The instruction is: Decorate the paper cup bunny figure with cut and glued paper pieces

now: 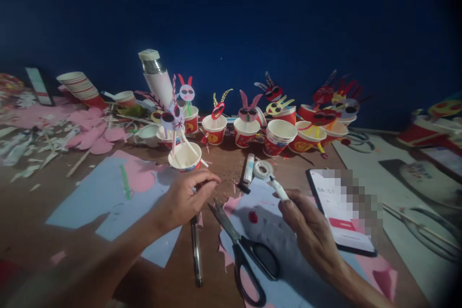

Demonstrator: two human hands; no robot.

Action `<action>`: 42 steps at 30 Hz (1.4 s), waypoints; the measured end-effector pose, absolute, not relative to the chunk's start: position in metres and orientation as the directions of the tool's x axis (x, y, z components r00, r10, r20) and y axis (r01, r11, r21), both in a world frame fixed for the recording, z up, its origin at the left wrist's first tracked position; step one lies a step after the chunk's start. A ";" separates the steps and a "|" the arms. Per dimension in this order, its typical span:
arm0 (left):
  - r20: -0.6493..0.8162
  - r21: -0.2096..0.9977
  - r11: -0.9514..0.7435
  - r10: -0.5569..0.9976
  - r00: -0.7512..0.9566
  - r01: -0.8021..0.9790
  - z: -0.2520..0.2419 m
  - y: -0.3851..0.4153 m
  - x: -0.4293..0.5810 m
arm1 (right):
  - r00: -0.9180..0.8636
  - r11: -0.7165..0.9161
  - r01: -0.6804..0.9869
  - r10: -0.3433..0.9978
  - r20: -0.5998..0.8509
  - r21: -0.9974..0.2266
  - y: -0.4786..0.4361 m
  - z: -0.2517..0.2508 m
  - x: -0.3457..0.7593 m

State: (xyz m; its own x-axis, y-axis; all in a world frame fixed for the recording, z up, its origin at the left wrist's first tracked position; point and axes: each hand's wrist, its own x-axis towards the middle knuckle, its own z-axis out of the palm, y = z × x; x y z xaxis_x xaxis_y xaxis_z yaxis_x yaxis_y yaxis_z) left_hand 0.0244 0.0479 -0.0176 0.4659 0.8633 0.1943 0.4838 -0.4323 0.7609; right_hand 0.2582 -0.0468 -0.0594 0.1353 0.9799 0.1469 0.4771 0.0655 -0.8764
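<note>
Right of the black-handled scissors point(236, 237), the right hand point(306, 221) has its fingers clamped on a white marker point(279, 189), beyond the scissors' handles. Left of the scissors' blades, the left hand point(185, 197) has its fingertips together; whether they hold something, I cannot tell.

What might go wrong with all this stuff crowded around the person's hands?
The scissors lie with blades slightly parted and tips towards the left hand, so a careless reach might prick it. The right hand holds a white pen-like tool with its tip close to the tape roll, which could get nudged. The phone lies right beside that hand, so a sideways move might knock it.
</note>
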 end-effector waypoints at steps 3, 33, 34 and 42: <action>0.174 0.686 -0.507 0.811 0.559 0.522 -0.024 0.049 0.020 | 0.136 0.068 0.515 0.978 0.160 -0.854 -0.043 -0.057 0.262; 0.113 0.398 -0.697 0.683 0.722 0.597 -0.044 0.053 0.073 | -0.109 0.242 0.480 0.970 0.217 -0.843 -0.045 -0.061 0.253; 0.126 0.462 -0.643 0.730 0.672 0.611 -0.042 0.053 0.071 | -0.097 0.242 0.475 0.970 0.223 -0.846 -0.045 -0.061 0.253; -0.095 0.995 0.090 0.904 0.416 0.032 -0.039 0.048 0.060 | 0.030 0.157 0.493 0.980 0.197 -0.856 -0.045 -0.062 0.252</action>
